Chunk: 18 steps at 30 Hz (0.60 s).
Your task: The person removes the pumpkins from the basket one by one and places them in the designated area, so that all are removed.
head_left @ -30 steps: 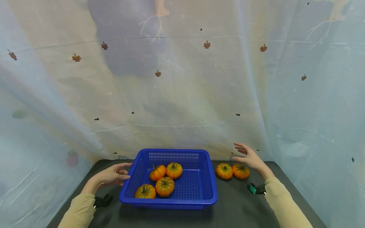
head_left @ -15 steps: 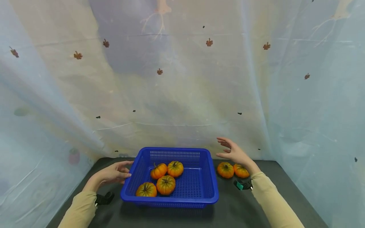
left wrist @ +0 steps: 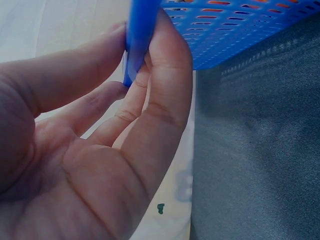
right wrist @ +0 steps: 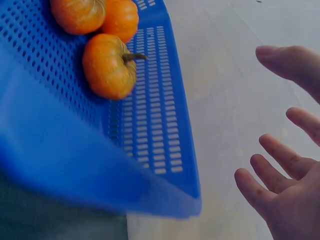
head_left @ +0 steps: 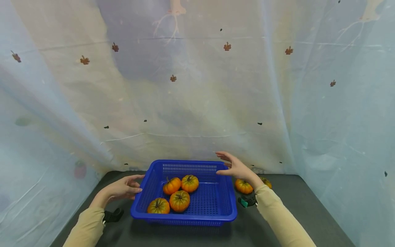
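Observation:
A blue plastic basket (head_left: 213, 217) with slotted sides holds several small orange pumpkins (head_left: 179, 201), grouped toward its left half. My left hand (head_left: 118, 189) grips the basket's left rim; in the left wrist view the thumb lies on one side of the rim (left wrist: 142, 30) and the fingers curl against the other. With fingers spread and nothing between them, my right hand (head_left: 236, 169) overlaps the basket's back right corner in the head view. The right wrist view shows its fingers apart from the basket wall (right wrist: 167, 100).
Two more pumpkins lie on the dark table to the right of the basket: a nearer one (head_left: 243, 186) and another (head_left: 266, 182) mostly hidden behind the right forearm. A pale printed sheet (head_left: 197, 103) hangs behind and at both sides of the table (head_left: 296, 192).
My right hand has moved left, from over the two loose pumpkins to the basket's back right corner, holding nothing. The left hand stays at the rim, and the pumpkins keep their places.

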Each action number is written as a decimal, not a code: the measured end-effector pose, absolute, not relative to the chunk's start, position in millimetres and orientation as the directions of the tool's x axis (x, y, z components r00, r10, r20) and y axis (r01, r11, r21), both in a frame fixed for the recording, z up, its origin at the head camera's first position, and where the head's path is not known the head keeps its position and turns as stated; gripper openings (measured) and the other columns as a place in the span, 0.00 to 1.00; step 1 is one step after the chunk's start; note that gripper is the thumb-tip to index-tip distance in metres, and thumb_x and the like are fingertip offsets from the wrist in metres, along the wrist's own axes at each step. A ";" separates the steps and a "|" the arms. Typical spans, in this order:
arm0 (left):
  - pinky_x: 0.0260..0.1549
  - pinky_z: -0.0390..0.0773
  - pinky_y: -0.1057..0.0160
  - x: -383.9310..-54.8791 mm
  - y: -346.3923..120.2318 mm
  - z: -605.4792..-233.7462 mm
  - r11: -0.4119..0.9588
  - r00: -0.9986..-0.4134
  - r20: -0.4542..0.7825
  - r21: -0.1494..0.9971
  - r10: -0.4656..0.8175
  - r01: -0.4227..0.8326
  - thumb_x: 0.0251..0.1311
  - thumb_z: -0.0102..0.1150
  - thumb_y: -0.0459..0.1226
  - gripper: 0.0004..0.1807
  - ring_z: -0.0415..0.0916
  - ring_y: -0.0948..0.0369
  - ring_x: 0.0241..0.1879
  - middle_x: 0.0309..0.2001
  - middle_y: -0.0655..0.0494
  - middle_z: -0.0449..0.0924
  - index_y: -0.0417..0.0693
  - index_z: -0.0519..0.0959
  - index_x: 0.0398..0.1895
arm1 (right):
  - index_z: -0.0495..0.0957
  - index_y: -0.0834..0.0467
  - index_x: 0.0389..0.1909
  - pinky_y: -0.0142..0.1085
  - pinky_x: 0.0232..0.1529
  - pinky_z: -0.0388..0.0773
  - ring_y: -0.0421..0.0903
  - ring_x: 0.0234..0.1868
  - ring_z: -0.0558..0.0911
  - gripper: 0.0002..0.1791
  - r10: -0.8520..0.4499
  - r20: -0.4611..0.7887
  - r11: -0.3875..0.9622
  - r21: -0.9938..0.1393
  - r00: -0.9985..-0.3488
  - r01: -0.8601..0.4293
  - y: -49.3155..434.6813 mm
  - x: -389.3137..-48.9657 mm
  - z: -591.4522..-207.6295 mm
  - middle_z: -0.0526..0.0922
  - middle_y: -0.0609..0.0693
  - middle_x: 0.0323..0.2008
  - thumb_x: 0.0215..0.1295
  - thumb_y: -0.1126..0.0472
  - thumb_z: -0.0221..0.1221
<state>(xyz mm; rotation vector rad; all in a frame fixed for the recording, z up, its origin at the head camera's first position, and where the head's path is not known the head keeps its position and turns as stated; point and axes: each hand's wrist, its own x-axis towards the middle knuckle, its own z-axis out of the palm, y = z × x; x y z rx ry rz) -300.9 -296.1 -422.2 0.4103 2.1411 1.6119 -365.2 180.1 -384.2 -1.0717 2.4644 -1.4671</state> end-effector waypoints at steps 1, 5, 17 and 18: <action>0.44 0.79 0.46 -300.7 -295.9 -422.3 0.287 -0.868 -0.157 0.958 0.471 -0.017 0.65 0.56 0.33 0.41 0.79 0.44 0.43 0.44 0.38 0.78 0.28 0.43 0.72 | 0.58 0.51 0.71 0.59 0.65 0.54 0.59 0.70 0.56 0.39 -0.608 0.268 0.297 -0.797 -0.748 -0.527 176.6 -365.4 -384.6 0.56 0.60 0.70 0.60 0.66 0.65; 0.43 0.79 0.46 -299.8 -295.1 -423.0 0.305 -0.879 -0.147 0.952 0.453 -0.002 0.65 0.57 0.33 0.41 0.80 0.45 0.42 0.43 0.39 0.78 0.28 0.44 0.72 | 0.58 0.52 0.71 0.60 0.65 0.55 0.57 0.70 0.57 0.41 -0.625 0.258 0.310 -0.784 -0.737 -0.538 163.2 -367.0 -387.4 0.58 0.57 0.70 0.59 0.63 0.66; 0.44 0.79 0.46 -299.3 -294.7 -423.0 0.313 -0.882 -0.143 0.950 0.449 0.006 0.64 0.58 0.34 0.42 0.80 0.45 0.42 0.43 0.41 0.79 0.28 0.44 0.72 | 0.58 0.55 0.70 0.61 0.63 0.57 0.58 0.70 0.58 0.40 -0.695 0.249 0.279 -0.770 -0.674 -0.573 131.1 -369.2 -397.1 0.59 0.59 0.70 0.59 0.65 0.66; 0.44 0.79 0.47 -299.4 -294.7 -423.0 0.312 -0.882 -0.142 0.950 0.450 0.006 0.64 0.58 0.34 0.42 0.80 0.45 0.42 0.43 0.41 0.79 0.28 0.44 0.72 | 0.58 0.55 0.71 0.61 0.63 0.57 0.58 0.69 0.58 0.40 -0.700 0.247 0.279 -0.769 -0.670 -0.575 128.8 -369.5 -398.6 0.59 0.59 0.70 0.59 0.64 0.66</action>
